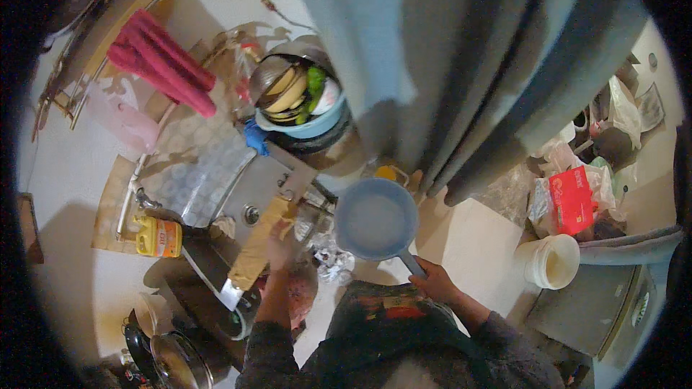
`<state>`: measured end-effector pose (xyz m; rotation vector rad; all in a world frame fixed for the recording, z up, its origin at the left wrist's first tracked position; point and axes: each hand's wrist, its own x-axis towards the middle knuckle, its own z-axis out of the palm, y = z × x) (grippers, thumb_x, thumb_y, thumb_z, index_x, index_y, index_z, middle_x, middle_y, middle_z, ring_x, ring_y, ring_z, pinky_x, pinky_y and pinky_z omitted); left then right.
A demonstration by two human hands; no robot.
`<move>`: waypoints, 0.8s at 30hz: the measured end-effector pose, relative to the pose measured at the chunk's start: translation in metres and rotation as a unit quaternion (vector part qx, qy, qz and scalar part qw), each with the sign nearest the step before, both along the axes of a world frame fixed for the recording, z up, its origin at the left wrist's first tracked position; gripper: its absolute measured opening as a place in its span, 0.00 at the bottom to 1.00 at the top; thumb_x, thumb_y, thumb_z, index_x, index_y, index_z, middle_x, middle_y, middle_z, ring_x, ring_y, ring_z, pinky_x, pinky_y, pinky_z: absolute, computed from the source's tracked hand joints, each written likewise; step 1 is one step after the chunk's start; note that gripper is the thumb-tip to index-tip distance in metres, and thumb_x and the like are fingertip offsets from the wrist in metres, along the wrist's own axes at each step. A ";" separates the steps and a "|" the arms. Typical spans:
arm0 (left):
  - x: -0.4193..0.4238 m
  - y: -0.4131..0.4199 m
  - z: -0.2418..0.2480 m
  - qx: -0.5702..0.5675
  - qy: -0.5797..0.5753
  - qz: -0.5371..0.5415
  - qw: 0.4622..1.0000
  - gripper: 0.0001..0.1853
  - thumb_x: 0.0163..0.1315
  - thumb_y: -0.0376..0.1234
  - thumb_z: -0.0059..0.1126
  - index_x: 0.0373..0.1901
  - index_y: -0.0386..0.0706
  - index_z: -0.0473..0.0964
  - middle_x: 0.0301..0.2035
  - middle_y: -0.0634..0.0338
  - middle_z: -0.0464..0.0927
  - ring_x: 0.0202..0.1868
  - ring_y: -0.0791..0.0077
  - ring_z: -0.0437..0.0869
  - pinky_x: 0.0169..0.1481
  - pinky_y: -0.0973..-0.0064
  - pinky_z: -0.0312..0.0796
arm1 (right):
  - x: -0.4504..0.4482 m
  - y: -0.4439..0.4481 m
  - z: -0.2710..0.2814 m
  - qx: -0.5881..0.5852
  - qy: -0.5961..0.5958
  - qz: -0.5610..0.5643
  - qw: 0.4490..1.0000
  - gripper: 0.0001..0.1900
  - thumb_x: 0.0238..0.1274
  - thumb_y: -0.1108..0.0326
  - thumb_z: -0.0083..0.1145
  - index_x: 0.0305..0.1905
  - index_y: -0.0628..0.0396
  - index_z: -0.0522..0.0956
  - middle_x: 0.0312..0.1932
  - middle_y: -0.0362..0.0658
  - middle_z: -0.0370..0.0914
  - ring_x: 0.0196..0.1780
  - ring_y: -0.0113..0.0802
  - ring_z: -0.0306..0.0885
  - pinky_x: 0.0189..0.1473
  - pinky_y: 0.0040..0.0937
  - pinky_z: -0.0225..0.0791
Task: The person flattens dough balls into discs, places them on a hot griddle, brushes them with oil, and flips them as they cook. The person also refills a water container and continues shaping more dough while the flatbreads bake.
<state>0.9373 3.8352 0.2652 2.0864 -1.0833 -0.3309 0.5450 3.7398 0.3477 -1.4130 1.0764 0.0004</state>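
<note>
My right hand (437, 280) grips the handle of a grey frying pan (377, 218), held level in front of me with its inside facing up. My left hand (282, 248) is at a long strip of brown cardboard or paper (263, 242) that lies across the edge of a steel sink (246, 189). The hand is blurred, so whether its fingers hold the strip cannot be made out. A whitish flat piece shows at the strip's lower end. Crumpled clear plastic (333, 262) lies between the left hand and the pan.
A light blue basin (319, 125) with bowls and green items stands beyond the sink. A yellow jug (158, 236) is at the left, below a pink towel (162, 62). A blue-grey curtain (367, 21) hangs ahead. At the right are a white bucket (551, 262) and a red box (571, 200).
</note>
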 end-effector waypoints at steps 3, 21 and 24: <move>-0.088 -0.020 -0.025 0.243 0.012 -0.044 0.969 0.19 0.57 0.36 0.50 0.50 0.40 0.72 0.42 0.48 0.77 0.46 0.56 0.77 0.53 0.64 0.67 | -0.095 -0.022 -0.003 -0.050 -0.041 -0.047 0.997 0.29 0.55 0.64 0.58 0.63 0.55 0.64 0.44 0.51 0.78 0.45 0.36 0.77 0.49 0.33 0.69; -0.514 -0.408 -0.072 0.279 0.438 -0.462 0.719 0.25 0.61 0.36 0.55 0.59 0.36 0.64 0.51 0.55 0.73 0.51 0.71 0.74 0.57 0.74 0.66 | -0.420 -0.108 -0.024 -0.033 -0.058 -0.553 0.830 0.27 0.53 0.69 0.56 0.61 0.59 0.66 0.17 0.37 0.69 0.14 0.22 0.64 0.16 0.23 0.61; -0.569 -0.503 -0.069 0.327 0.412 -0.419 0.740 0.25 0.60 0.37 0.56 0.58 0.38 0.65 0.47 0.57 0.75 0.46 0.72 0.77 0.49 0.73 0.70 | -0.452 -0.166 -0.025 -0.037 -0.056 -0.621 0.781 0.22 0.52 0.70 0.56 0.54 0.61 0.70 0.17 0.36 0.68 0.14 0.21 0.64 0.16 0.23 0.61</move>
